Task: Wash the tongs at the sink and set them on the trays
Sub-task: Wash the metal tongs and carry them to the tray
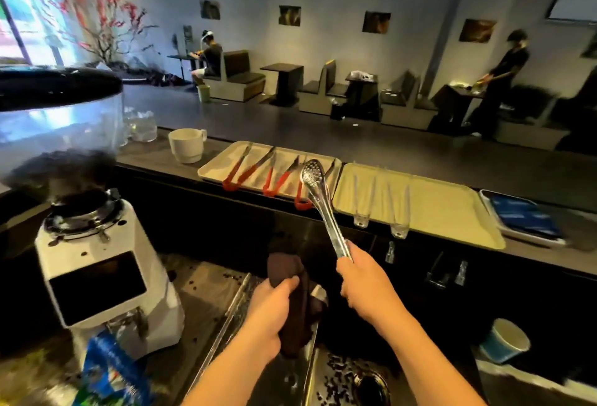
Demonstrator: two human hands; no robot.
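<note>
My right hand (361,283) grips the handle end of silver metal tongs (318,192), whose perforated spoon tip points up and away over the left tray (213,163). My left hand (273,308) holds a dark brown cloth (290,268) above the steel sink (342,379). Three red-handled tongs (245,173) lie side by side on the left beige tray. Two clear plastic tongs (363,202) lie on the right beige tray (452,211). Dark bits are scattered in the sink basin around the drain (371,388).
A white coffee grinder (103,263) stands at left, a blue bag (109,373) in front of it. A white cup (187,145) sits on the counter left of the trays. A blue tray (523,215) and a blue paper cup (504,339) are at right. Two people are in the seating area behind.
</note>
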